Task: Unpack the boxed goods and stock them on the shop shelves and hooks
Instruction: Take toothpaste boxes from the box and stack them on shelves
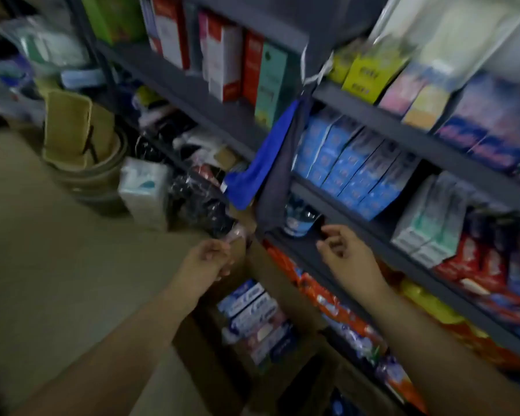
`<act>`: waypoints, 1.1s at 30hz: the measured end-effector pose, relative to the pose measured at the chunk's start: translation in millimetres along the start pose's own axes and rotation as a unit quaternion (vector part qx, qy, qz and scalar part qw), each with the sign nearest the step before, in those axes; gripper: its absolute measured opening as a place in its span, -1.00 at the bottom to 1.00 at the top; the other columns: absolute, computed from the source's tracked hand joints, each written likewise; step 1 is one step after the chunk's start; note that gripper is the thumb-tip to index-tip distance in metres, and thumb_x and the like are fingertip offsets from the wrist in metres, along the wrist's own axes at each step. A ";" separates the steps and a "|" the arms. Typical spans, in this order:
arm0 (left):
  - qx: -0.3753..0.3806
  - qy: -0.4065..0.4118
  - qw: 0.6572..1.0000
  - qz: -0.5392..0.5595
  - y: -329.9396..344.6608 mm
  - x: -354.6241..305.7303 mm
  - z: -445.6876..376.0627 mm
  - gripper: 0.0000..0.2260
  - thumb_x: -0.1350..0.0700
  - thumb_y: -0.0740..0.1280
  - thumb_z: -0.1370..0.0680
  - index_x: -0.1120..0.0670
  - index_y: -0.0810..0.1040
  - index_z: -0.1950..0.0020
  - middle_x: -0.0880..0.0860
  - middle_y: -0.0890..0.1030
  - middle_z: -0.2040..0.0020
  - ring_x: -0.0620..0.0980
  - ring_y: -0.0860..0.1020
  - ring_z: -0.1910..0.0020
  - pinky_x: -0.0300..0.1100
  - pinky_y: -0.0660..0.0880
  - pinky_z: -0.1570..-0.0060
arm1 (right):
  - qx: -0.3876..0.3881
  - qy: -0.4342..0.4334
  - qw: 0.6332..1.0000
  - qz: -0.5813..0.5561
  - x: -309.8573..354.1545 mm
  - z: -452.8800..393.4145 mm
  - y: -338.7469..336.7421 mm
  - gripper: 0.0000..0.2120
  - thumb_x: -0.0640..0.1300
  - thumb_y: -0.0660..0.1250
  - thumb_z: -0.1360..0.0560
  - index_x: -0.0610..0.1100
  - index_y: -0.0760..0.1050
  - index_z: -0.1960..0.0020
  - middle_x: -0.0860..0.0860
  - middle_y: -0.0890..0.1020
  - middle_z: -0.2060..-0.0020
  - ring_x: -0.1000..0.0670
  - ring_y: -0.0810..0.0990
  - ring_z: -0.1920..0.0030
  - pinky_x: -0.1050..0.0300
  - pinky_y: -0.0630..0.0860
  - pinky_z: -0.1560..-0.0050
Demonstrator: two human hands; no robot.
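Observation:
An open cardboard box (285, 298) stands on the floor against the shelves, and several blue and white toothpaste cartons (254, 318) lie inside it. My left hand (210, 259) is at the box's far-left flap (242, 250) with its fingers curled; blur hides whether it grips the flap or a small pale thing (237, 234) at its fingertips. My right hand (344, 250) hovers in front of a low grey shelf (300, 250), fingers loosely curled and holding nothing, just right of a blue tub (297, 220) on that shelf.
Grey shelving (403, 136) fills the right side, packed with blue cartons (351, 172), red and white boxes (222, 55) and orange packets (336, 307). A blue cloth (264, 166) hangs from the upright. A tissue pack (144, 190) and stacked basins (87, 163) sit on the floor (57, 265) at left.

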State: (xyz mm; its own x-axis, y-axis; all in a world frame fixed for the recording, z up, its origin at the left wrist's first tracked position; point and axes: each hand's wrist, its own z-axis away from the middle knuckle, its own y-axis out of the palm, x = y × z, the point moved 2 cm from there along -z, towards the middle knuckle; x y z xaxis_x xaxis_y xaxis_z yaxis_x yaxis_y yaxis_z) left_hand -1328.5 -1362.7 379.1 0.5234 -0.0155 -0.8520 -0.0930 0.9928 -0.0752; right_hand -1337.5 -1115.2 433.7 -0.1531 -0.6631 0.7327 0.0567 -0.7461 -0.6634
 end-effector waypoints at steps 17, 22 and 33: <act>-0.015 -0.227 0.972 -0.050 49.1 356.4 -75.4 -0.83 0.21 0.24 -0.59 -0.04 0.51 0.10 0.01 0.62 0.16 -0.06 0.57 0.26 -0.24 0.41 0.28 | 0.256 0.312 0.914 -0.047 -311.2 51.9 293.4 -0.88 -0.10 0.31 -0.56 0.01 0.44 -0.08 0.01 0.60 0.20 0.01 0.58 0.15 0.16 0.47 0.16; 0.002 -0.222 0.974 -0.056 77.5 418.1 -131.8 -0.87 0.18 0.19 -0.61 0.00 0.51 -0.06 0.03 0.60 0.03 -0.07 0.57 0.15 -0.26 0.40 0.24 | 0.260 0.302 0.917 -0.028 -372.0 23.8 353.4 -0.84 -0.07 0.30 -0.56 0.08 0.39 0.18 -0.04 0.59 0.18 -0.08 0.59 0.05 -0.07 0.52 -0.11; 0.029 -0.147 0.970 -0.190 105.4 541.9 -239.5 -0.82 0.22 0.34 -0.53 0.06 0.42 -0.08 0.05 0.51 -0.04 -0.16 0.49 0.15 -0.43 0.44 0.23 | 0.187 0.347 0.916 -0.074 -474.0 -41.9 436.8 -0.74 -0.18 0.26 -0.58 -0.30 0.50 -0.20 -0.13 0.54 0.04 -0.15 0.55 -0.10 -0.10 0.47 -0.23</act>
State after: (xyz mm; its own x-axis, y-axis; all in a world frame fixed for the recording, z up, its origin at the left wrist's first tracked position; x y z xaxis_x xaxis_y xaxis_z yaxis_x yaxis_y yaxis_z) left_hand -1257.6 -1294.9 -214.6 0.7297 -0.3553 -0.5841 0.1972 0.9274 -0.3178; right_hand -1281.5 -1124.2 -209.7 -0.7687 -0.4527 0.4518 0.2996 -0.8790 -0.3710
